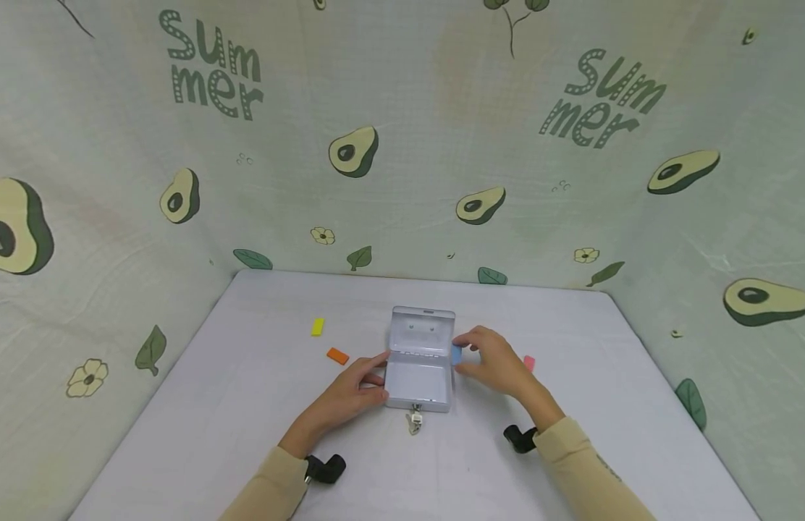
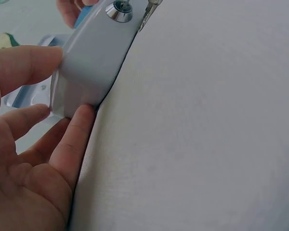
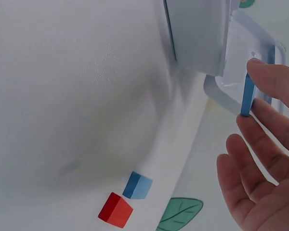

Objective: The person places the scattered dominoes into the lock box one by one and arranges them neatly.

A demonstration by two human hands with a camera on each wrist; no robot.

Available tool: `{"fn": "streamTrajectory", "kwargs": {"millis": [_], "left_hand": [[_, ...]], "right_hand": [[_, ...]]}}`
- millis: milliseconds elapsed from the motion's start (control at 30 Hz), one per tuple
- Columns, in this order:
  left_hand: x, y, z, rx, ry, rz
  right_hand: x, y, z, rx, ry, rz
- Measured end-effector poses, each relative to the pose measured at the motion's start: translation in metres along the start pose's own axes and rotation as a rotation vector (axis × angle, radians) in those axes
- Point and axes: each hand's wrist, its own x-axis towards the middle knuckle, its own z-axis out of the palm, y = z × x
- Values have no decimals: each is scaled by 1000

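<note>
A blue block (image 3: 248,94), held just beyond the right wall of the white box (image 1: 418,383) near the middle of the bench (image 1: 246,434), has its long axis running roughly from the bench's near edge toward its far edge, alongside that wall, and turns its thin side to the right wrist camera. The right hand (image 1: 496,362) pinches it end to end between thumb and fingertips, the other fingers loosely bent. The box points its lock (image 2: 119,10) at the near edge, keys (image 1: 413,422) hanging there; its hinge runs left to right, and the raised lid (image 1: 422,331) leans toward the far edge. Inside, the box's smooth pale floor lies in view. The left hand (image 1: 353,391) is spread, thumb and fingers extended against the box's left side. Toward the left edge, a yellow block (image 1: 318,327) points its long axis at the far edge, while an orange block (image 1: 338,356) lies slantwise, nearer the box. On the bench's right-hand part, partly behind the right hand in the head view, lies a red block (image 1: 529,363); the right wrist view shows a second blue block (image 3: 137,186) just beside it.
</note>
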Motion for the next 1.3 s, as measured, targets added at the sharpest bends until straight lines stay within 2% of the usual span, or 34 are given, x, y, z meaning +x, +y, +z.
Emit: {"fn": "streamTrajectory", "kwargs": {"millis": [400,633,1300], "left_hand": [[1,4,1,21,4,-9],[1,4,-1,32,1,-5],[0,2,-1,11,-9,-22]], "right_hand": [[4,-16,13,42,-19,16],[5,-23,19,72,-24,-12],[7,-44,38,118,-39,-5]]}}
